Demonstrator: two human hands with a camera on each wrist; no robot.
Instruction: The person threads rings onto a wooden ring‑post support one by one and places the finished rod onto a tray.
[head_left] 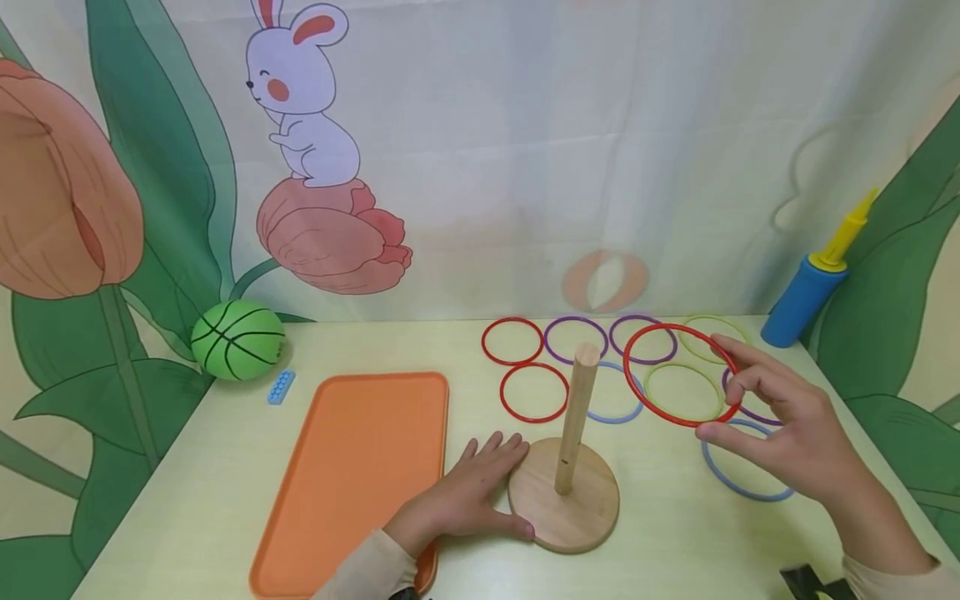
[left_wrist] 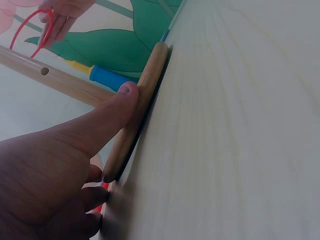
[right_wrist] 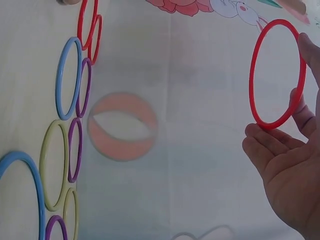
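Observation:
A pale wooden ring stand (head_left: 577, 417), a round base with an upright peg, stands on the table. My left hand (head_left: 474, 492) rests at the base's left side, fingers extended along the edge and thumb on the near rim. In the left wrist view the thumb (left_wrist: 117, 110) lies on the base's edge (left_wrist: 152, 70). My right hand (head_left: 791, 408) pinches a red ring (head_left: 637, 400) by its right side, thumb below and fingers above. The ring is held up tilted, right of the peg. The right wrist view also shows this red ring (right_wrist: 252, 75) raised.
Two red rings (head_left: 535, 420) and several purple, blue (head_left: 720, 479) and yellow-green rings lie behind and right of the stand. An orange tray (head_left: 360, 467) is at left, with a light blue block (head_left: 281, 387) and green ball (head_left: 238, 340) beyond. A blue-yellow pump (head_left: 802, 300) stands back right.

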